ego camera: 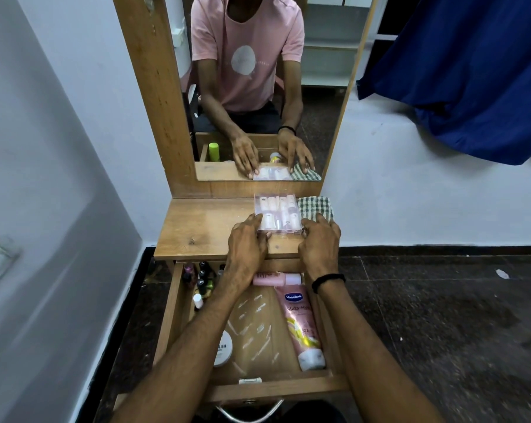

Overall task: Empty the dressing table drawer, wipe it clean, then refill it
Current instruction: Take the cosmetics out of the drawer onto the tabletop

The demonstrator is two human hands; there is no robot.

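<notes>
The drawer (pixel 170 315), pulled out nearest the person, still held a lotion tube (pixel 302 326) and small bottles (pixel 200 280). Beyond it, on the tabletop (pixel 203 227), the left hand (pixel 247 245) and right hand (pixel 320 242) flanked a clear box (pixel 276 212). Their fingers lay nearly straight against its near corners, seemingly pressing rather than clasping. Sliding it squarely back beside the checked cloth (pixel 316 206) would leave room for the rest.
</notes>
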